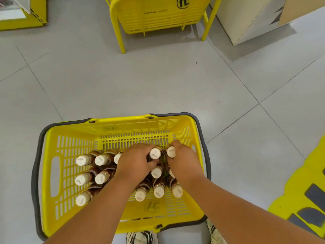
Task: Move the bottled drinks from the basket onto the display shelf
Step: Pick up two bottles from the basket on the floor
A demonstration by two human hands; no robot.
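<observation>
Down at the lower middle of the frame, both hands are inside the yellow basket [52, 155], which sits on the grey tiled floor [140, 81]. Left hand [133, 162] has its fingers [151, 163] wrapped round the neck of one white-capped bottle [155, 153]; right hand [182, 164] is curled round the neighbouring bottle [171, 151]. Neither looks lifted yet. The bottled drinks [98, 173] stand upright in rows, roughly a dozen caps showing, so by my reckoning nearly everything is left to move. No display shelf is plainly visible; a yellow rack [158, 14] stands at upper middle, pale cabinets at upper right.
</observation>
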